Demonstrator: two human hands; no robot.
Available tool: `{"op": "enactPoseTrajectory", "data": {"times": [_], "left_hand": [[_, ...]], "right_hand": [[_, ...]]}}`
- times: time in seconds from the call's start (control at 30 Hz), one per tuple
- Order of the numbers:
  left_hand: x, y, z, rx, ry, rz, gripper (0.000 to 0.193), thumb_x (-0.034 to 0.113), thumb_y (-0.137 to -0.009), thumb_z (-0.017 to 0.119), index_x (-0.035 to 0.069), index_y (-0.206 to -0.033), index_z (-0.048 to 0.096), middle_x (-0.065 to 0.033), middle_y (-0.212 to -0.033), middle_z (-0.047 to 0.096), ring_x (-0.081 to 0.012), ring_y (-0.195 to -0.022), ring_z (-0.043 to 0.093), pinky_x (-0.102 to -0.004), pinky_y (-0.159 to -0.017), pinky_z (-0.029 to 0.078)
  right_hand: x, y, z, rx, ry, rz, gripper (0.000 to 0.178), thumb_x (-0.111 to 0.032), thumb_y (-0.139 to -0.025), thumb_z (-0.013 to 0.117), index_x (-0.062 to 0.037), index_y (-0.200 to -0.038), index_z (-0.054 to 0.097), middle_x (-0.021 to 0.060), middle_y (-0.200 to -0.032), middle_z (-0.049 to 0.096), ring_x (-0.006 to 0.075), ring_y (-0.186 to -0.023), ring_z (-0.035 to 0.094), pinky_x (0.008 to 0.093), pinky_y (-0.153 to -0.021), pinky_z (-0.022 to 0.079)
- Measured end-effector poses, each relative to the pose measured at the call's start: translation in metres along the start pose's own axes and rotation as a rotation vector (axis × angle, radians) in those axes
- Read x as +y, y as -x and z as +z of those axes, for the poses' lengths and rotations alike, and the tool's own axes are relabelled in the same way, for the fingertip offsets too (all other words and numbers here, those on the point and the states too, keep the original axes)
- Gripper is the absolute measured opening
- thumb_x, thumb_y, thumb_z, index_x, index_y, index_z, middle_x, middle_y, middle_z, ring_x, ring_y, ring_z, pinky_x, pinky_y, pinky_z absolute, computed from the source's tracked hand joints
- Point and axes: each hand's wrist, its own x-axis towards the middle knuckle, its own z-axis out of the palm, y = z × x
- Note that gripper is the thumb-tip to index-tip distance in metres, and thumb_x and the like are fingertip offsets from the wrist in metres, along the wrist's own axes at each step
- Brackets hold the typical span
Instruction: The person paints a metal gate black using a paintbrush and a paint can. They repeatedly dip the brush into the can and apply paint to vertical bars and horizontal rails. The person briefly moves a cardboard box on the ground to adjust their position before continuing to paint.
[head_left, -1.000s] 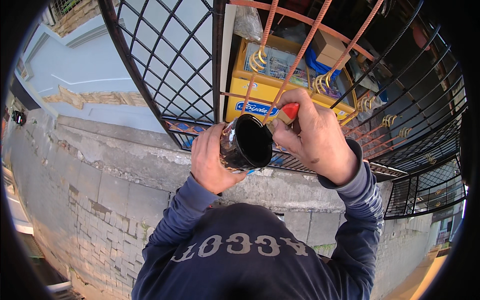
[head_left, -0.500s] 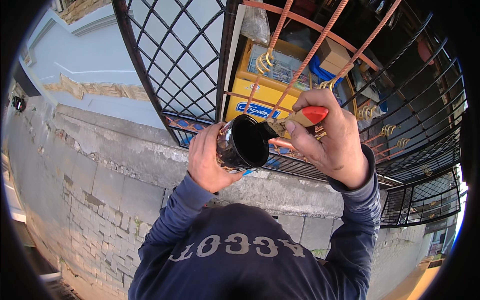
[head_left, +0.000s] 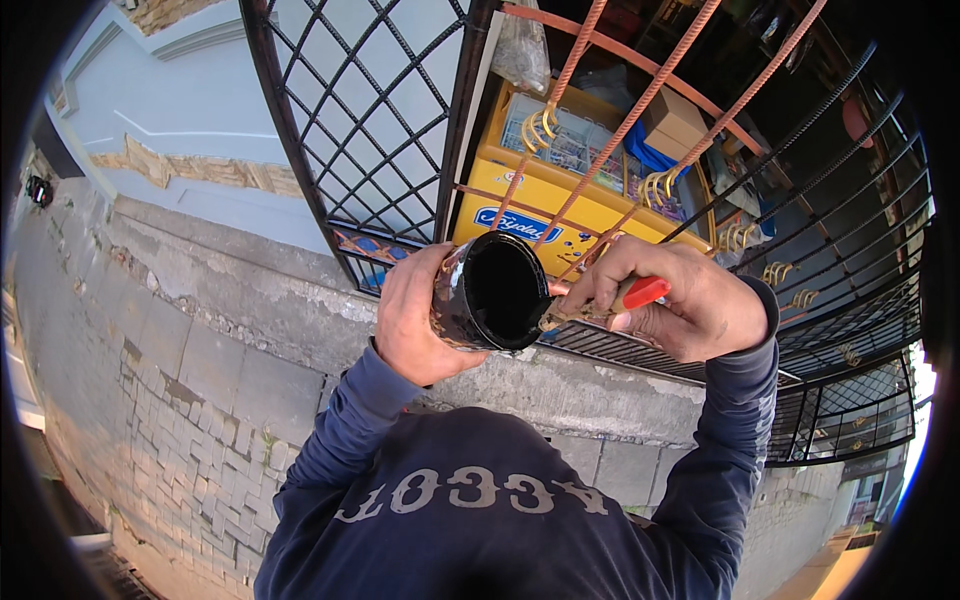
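Observation:
Wrapped round a paint can (head_left: pixel 458 300) from its left side, my left hand (head_left: pixel 408 315) holds it tilted, its mouth facing me and its inside coated black. My right hand (head_left: pixel 690 300) grips a paintbrush (head_left: pixel 640 292) by its handle, which is tan with a red end. The brush's dark bristles are at the right rim of the can, partly hidden by the rim. Just beyond both hands rises a metal window grille (head_left: pixel 605 140), some bars reddish-brown with gold twisted collars, others black.
Behind the grille stands a yellow chest freezer (head_left: pixel 490 190), with a cardboard box (head_left: pixel 672 122) near it. A black lattice panel (head_left: pixel 365 120) is at the left. Below runs a concrete ledge (head_left: pixel 290 320) beside grey paving (head_left: pixel 200 430).
My right hand has moved lower and a little right, bringing the brush from the can's upper right down along its right rim. The can's mouth has turned slightly more toward me.

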Motion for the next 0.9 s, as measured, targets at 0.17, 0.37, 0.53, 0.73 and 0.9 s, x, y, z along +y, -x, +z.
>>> {"op": "enactPoseTrajectory", "data": {"times": [0.17,0.37,0.53,0.73,0.9], "left_hand": [[-0.004,-0.001,0.0,-0.023,-0.028,0.053,0.105,0.02,-0.047,0.096,-0.001,-0.14,0.05,-0.0213,-0.127,0.062,-0.0418,-0.114,0.061,-0.0485,-0.101,0.046],[-0.006,0.001,0.006,-0.053,-0.028,0.04,0.106,0.021,-0.047,0.096,-0.001,-0.14,0.05,-0.0218,-0.129,0.061,-0.0419,-0.115,0.06,-0.0492,-0.102,0.045],[-0.003,0.001,0.007,-0.065,-0.005,0.047,0.106,0.02,-0.047,0.095,-0.001,-0.14,0.05,-0.0217,-0.13,0.061,-0.0424,-0.116,0.059,-0.0501,-0.103,0.045],[-0.001,0.0,0.01,-0.065,-0.035,0.044,0.104,0.02,-0.048,0.095,-0.001,-0.14,0.05,-0.0214,-0.13,0.061,-0.0419,-0.117,0.059,-0.0496,-0.103,0.045],[-0.002,-0.001,0.01,-0.057,-0.034,0.037,0.103,0.019,-0.048,0.095,0.0,-0.14,0.05,-0.0206,-0.128,0.061,-0.0412,-0.117,0.06,-0.0493,-0.103,0.045]], "right_hand": [[0.0,0.005,-0.008,0.049,-0.041,-0.011,0.022,-0.005,-0.084,0.073,-0.0063,-0.092,0.053,0.0163,-0.103,0.075,0.029,-0.1,0.074,0.0406,-0.092,0.056],[0.002,0.001,0.002,0.208,-0.043,-0.051,0.021,-0.002,-0.079,0.069,-0.0062,-0.091,0.052,0.0166,-0.098,0.075,0.0288,-0.097,0.075,0.0391,-0.088,0.058],[0.004,0.0,0.003,0.09,0.042,-0.021,0.022,-0.003,-0.083,0.069,-0.0048,-0.093,0.05,0.0164,-0.095,0.075,0.0276,-0.092,0.076,0.0371,-0.081,0.059],[0.006,0.0,0.01,0.297,0.057,-0.09,0.022,-0.009,-0.091,0.07,-0.0021,-0.098,0.051,0.0171,-0.094,0.075,0.0242,-0.091,0.075,0.034,-0.08,0.057],[0.014,0.004,0.015,0.344,0.023,0.077,0.021,-0.01,-0.094,0.068,0.0001,-0.102,0.052,0.016,-0.097,0.074,0.0209,-0.095,0.073,0.0334,-0.083,0.057]]}}
